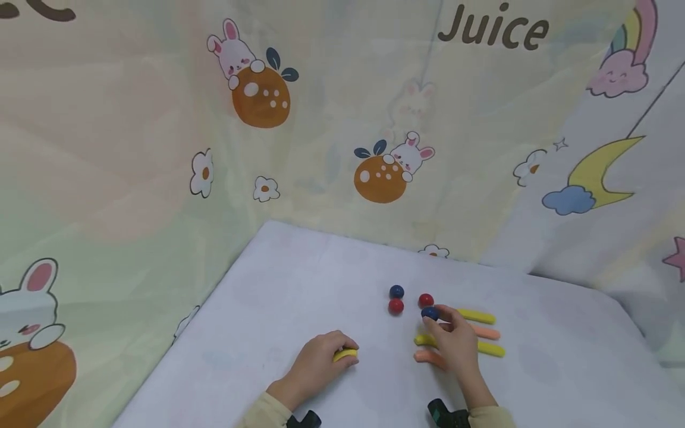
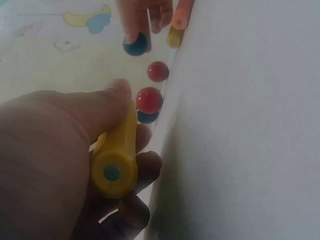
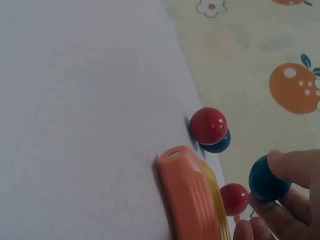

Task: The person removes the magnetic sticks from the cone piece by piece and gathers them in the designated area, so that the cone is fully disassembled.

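Note:
My left hand (image 1: 321,359) grips a yellow plastic stick (image 2: 122,137) with a small hole in its near end. The thumb lies along its top and fingers curl beneath. On the right side of the table, my right hand (image 1: 455,342) pinches a dark blue ball (image 3: 267,180) between thumb and fingers. Right beside that ball sits a red ball (image 1: 426,300). Farther left, another red ball (image 1: 396,307) and a second blue ball (image 1: 396,291) stand close together. Under and past my right hand lie yellow sticks (image 1: 491,349) and orange sticks (image 1: 428,356), partly covered by it.
A white cloth-covered table (image 1: 299,285) spreads under everything. Behind it hangs a printed curtain (image 1: 321,119) with rabbits, oranges and flowers. Dark wrist devices (image 1: 448,415) show at the bottom near both sleeves.

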Available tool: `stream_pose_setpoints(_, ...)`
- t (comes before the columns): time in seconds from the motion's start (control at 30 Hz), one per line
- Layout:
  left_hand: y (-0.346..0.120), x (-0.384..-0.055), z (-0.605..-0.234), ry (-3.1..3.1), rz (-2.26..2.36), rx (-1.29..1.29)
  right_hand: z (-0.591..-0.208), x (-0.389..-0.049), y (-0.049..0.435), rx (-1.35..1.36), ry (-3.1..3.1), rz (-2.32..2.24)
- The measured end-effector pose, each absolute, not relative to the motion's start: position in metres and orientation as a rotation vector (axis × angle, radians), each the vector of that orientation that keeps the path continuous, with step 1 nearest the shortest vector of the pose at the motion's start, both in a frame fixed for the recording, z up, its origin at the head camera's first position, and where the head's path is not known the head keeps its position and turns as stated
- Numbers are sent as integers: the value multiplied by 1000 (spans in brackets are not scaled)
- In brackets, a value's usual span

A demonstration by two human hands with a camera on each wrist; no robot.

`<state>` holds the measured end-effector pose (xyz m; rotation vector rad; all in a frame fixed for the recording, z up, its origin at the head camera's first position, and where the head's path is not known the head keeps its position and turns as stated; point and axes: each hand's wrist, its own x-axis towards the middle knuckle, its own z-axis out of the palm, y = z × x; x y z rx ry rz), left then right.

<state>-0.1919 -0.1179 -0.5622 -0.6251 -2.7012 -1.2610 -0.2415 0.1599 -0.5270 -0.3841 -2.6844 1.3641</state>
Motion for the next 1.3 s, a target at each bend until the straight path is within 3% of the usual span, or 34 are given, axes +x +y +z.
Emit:
stream_pose_setpoints(0.43, -110, -192, -560, -2794, -1206, -625, -544, -258, 169, -388, -2842, 1003)
stream_pose_setpoints(1.3, -119, -191, -559, -2800, -1195, -652, -548, -260, 160, -381, -2824, 1010)
